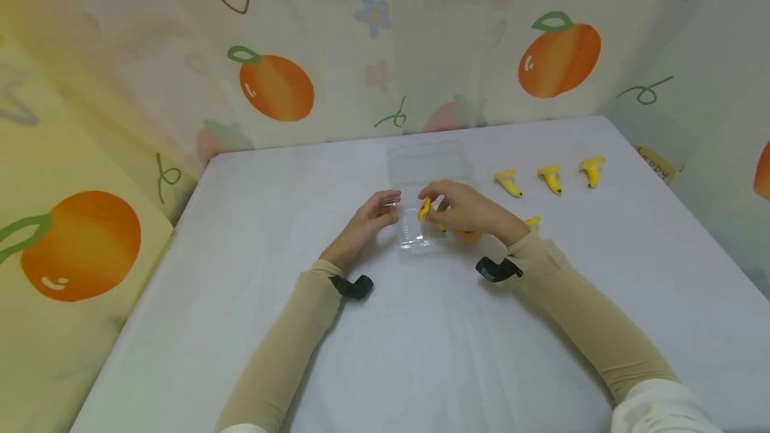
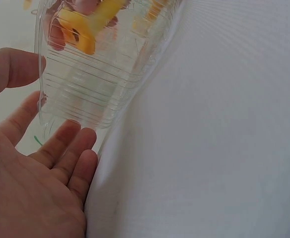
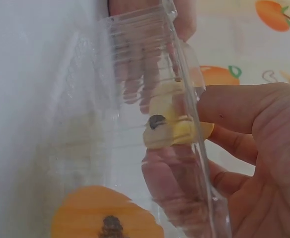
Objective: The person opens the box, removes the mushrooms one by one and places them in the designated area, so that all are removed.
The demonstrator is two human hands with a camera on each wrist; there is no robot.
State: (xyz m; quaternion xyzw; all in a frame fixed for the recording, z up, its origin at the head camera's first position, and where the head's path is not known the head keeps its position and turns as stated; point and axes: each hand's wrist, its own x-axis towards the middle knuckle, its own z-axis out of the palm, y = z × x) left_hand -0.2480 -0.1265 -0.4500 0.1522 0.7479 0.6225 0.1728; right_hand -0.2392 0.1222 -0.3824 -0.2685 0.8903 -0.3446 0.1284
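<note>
A clear hinged plastic box (image 1: 415, 236) lies with its lid (image 1: 428, 160) folded back. At the box's left end, my left hand (image 1: 368, 220) touches the rim with thumb and fingertips, the fingers loosely extended in the left wrist view. My right hand (image 1: 460, 207) pinches a small yellow toy banana (image 1: 424, 210) between thumb and fingers over the box. Through the plastic in the right wrist view, its dark tip shows beside the rim. An orange-yellow piece (image 3: 105, 210) with a dark tip shows through the wall. In the head view, my right hand and forearm partly hide the box's right side.
Toy bananas stand in a row at the back right: a left one (image 1: 508, 182), a middle one (image 1: 550, 179) and a right one (image 1: 592, 171). Another toy banana (image 1: 532, 221) peeks out behind my right wrist. A white cloth covers the table (image 1: 385, 353); fruit-print curtains hang behind.
</note>
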